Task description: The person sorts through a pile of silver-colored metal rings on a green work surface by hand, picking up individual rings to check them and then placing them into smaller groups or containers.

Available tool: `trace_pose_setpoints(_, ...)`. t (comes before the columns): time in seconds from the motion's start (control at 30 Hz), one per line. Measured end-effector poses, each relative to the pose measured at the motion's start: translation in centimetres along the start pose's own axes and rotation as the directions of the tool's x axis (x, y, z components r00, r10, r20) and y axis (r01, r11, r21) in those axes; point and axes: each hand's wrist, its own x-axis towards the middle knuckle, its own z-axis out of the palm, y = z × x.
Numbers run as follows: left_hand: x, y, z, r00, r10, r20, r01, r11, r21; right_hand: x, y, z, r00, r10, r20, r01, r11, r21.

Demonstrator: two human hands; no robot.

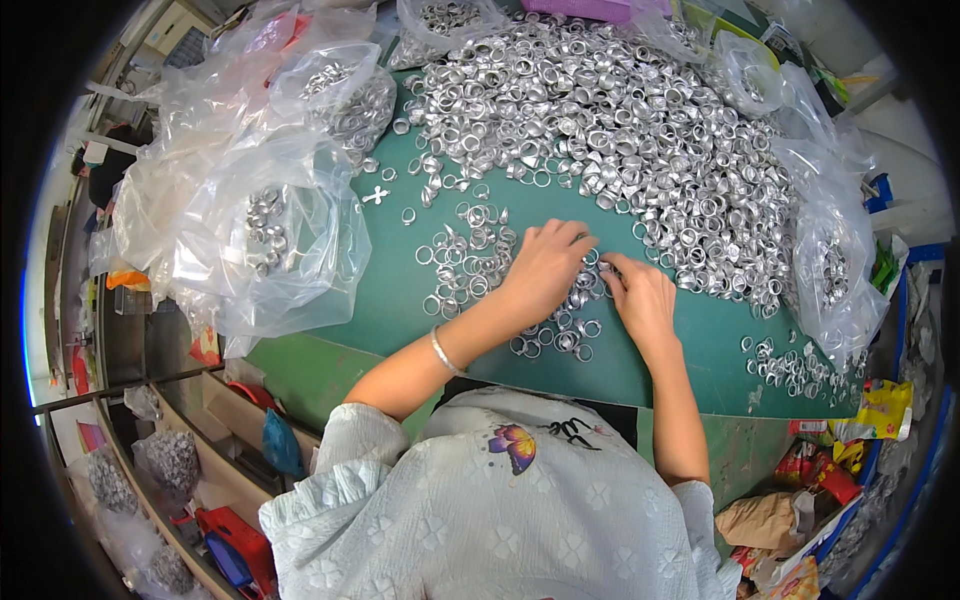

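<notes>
My left hand [545,268] and my right hand [645,302] meet over the middle of the green table, fingertips almost touching. A silvery metal ring [590,257] shows at the curled fingertips of my left hand. My right thumb and forefinger are pinched on another small ring, partly hidden by the fingers. Under and between the hands lies a small group of loose rings [584,351]. To the left of my left hand another loose cluster of rings [462,268] is spread on the table.
A large heap of silvery rings [600,110] covers the far and right part of the green table [400,290]. Clear plastic bags [310,290] with rings stand at the left. A cross-shaped piece [376,195] lies near them. More rings [800,370] lie at the near right.
</notes>
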Motion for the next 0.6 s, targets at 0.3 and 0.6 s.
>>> trace_pose_setpoints(0.3, -1.7, 2.1, -0.9, 0.967, -0.203, 0.154, 0.252, 0.675, -0.693, -3.5, -0.8, -2.5, 0.842, 0.397, 0.364, -0.435, 0.101, 0.895)
trace_pose_setpoints(0.6, -3.4, 4.2, -2.0, 0.842, -0.356, 0.405, 0.467, 0.105, -0.878, -4.0, -4.3, -3.8, 0.935, 0.323, 0.144, -0.309, 0.546, 0.779)
